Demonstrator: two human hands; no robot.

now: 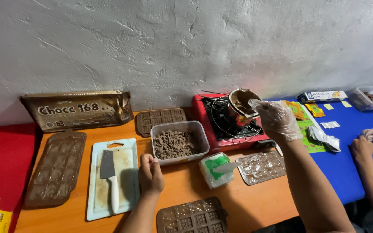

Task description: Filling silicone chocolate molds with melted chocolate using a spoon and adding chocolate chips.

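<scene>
The gloved right hand (276,118) has its fingers together, pinching the rim of a small pot (241,105) of melted chocolate on the red stove (221,123). The bare left hand (150,174) rests loosely curled just before the tub of chocolate chunks (178,142). Some chocolate is melted; the moulds (262,166) near both hands look partly filled, and many chunks remain. Behind the left fingers, a long brown wrapper (77,109) leans on the wall.
</scene>
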